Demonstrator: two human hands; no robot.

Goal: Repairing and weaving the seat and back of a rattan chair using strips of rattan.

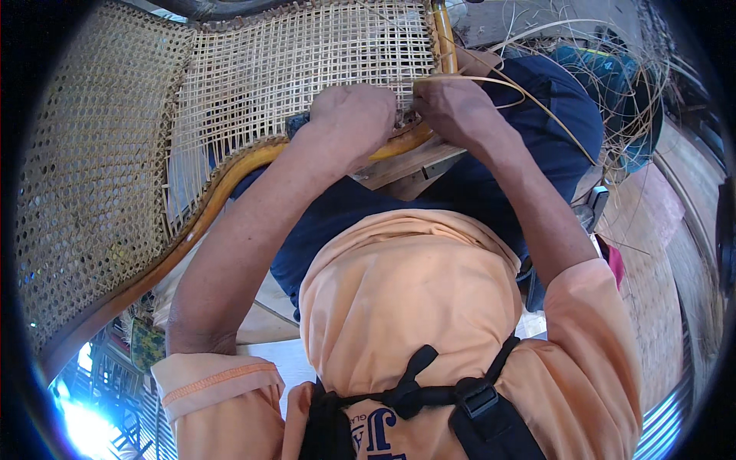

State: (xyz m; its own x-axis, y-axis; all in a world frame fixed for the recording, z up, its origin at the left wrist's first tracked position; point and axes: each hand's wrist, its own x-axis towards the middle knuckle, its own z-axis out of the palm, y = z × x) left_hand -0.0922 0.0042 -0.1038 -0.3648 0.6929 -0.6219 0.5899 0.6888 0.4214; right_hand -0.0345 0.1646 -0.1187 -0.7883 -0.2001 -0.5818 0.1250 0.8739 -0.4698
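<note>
A woven cane panel (307, 57) stretches across a curved wooden chair frame (238, 165) in front of me. My left hand (354, 115) is closed at the panel's near edge, knuckles up, and what its fingers grip is hidden. A small dark blue piece (296, 123) pokes out beside it. Just to its right, my right hand (454, 111) is closed by the frame's corner, against the same edge. A pale cane strand (491, 80) comes out from the right hand and bends away to the right. Both hands nearly meet over the rim.
Finished, denser cane weave (92, 153) covers the frame's left part. A tangle of loose cane strands (621, 100) hangs over a teal item (590, 69) at the far right. My dark trousered legs lie under the frame. A woven mat (644, 284) covers the floor at right.
</note>
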